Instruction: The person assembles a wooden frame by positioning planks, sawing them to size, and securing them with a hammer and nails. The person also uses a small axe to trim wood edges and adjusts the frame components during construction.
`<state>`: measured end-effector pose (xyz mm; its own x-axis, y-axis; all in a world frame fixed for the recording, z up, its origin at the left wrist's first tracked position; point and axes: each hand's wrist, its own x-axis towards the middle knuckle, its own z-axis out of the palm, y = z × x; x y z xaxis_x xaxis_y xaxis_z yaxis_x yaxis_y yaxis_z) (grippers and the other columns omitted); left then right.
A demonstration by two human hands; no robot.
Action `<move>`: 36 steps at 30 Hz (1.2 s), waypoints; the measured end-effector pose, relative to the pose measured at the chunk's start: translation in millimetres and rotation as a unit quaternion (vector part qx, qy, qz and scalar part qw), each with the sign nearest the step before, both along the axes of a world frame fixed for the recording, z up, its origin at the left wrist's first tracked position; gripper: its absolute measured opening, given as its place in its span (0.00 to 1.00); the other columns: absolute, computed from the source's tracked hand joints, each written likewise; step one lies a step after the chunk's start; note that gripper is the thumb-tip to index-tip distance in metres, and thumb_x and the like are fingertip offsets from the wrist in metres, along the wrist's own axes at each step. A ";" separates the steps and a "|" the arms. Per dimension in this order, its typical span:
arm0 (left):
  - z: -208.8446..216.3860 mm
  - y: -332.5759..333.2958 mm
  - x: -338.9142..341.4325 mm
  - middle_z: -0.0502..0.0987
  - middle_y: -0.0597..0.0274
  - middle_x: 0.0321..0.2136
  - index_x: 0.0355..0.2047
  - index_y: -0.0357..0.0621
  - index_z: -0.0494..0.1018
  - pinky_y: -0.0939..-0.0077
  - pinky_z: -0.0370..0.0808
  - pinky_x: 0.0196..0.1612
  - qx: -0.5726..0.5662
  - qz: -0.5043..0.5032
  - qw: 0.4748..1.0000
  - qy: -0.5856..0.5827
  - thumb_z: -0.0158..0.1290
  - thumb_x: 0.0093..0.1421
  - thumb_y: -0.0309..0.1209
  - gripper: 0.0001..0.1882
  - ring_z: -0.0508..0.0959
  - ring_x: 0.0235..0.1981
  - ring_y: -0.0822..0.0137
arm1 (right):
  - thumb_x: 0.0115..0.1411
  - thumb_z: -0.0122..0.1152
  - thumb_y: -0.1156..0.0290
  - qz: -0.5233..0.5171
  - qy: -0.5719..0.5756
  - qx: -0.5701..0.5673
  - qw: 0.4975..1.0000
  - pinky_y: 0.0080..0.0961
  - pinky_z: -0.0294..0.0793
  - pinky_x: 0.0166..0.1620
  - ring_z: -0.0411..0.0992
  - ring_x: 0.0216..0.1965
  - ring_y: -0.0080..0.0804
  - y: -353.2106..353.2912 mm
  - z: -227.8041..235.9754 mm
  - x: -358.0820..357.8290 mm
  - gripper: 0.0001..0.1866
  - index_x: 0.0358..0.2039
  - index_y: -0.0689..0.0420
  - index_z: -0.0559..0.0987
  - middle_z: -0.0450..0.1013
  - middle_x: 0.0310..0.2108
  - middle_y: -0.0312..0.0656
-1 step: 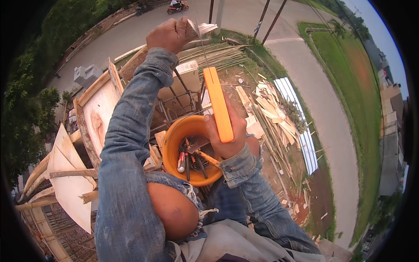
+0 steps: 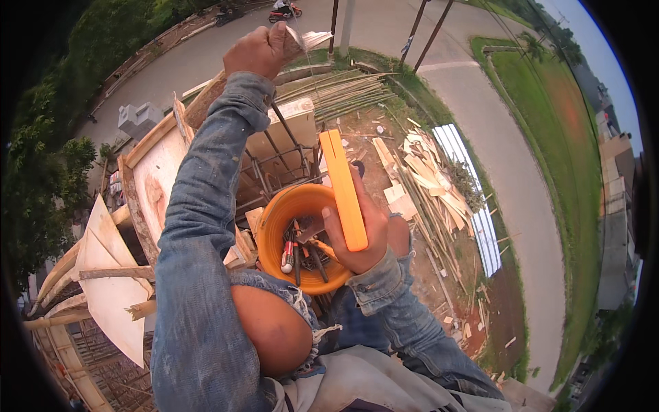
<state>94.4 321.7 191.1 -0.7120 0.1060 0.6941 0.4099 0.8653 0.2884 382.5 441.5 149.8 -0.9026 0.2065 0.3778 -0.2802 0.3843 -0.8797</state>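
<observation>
My left hand (image 2: 255, 53) is closed round a rough wooden board (image 2: 294, 45) at the top of the view, its pale end splintered. My right hand (image 2: 373, 232) grips the orange handle of a handsaw (image 2: 343, 192). The saw's blade shows only as a thin edge-on line running up toward the board; whether it touches the wood is hard to tell. Below and left of the saw hangs or stands an orange bucket (image 2: 272, 206). Inside it lie a red-and-white handled tool (image 2: 287, 258), an orange-handled tool and several dark tools.
Wooden formwork panels (image 2: 154, 175) and a thin pale sheet (image 2: 110, 275) are at left. Steel rebar (image 2: 281, 161) rises behind the bucket. Bamboo poles (image 2: 343, 93), scrap lumber (image 2: 432, 172) and white corrugated sheets (image 2: 473, 199) lie on lower ground. A motorbike (image 2: 283, 12) is on the road.
My right hand and the saw have come down, toward me. My left hand and the board have shifted slightly left. The motorbike on the road has moved a little right.
</observation>
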 end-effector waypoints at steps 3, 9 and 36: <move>1.8 -13.6 -13.6 0.77 0.51 0.23 0.24 0.47 0.73 0.51 0.74 0.31 -0.041 -0.005 0.999 0.026 0.35 0.65 0.60 0.32 0.78 0.28 0.45 | 0.55 0.59 0.76 0.011 0.071 0.010 0.997 0.26 0.75 0.30 0.75 0.24 0.30 5.8 -14.2 26.5 0.31 0.60 0.67 0.65 0.75 0.25 0.45; -15.3 -4.3 -1.2 0.78 0.50 0.24 0.27 0.46 0.74 0.52 0.74 0.33 -0.041 -0.111 0.992 -0.039 0.35 0.65 0.60 0.32 0.78 0.29 0.45 | 0.54 0.59 0.77 -0.008 0.014 -0.018 1.000 0.24 0.75 0.36 0.76 0.29 0.29 -2.2 -10.6 -18.4 0.33 0.62 0.64 0.64 0.77 0.32 0.44; -19.6 5.9 20.1 0.77 0.49 0.22 0.27 0.47 0.75 0.50 0.73 0.32 0.043 -0.052 0.997 -0.037 0.34 0.66 0.59 0.32 0.78 0.28 0.43 | 0.60 0.61 0.73 0.017 0.017 -0.216 0.976 0.22 0.75 0.35 0.75 0.28 0.26 22.1 2.3 -25.3 0.22 0.53 0.67 0.72 0.76 0.31 0.41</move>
<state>114.5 327.6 171.5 -0.7496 0.1244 0.6501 0.4718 0.7893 0.3929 357.2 463.6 152.1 -0.9002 0.3224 0.2928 -0.3189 -0.0301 -0.9473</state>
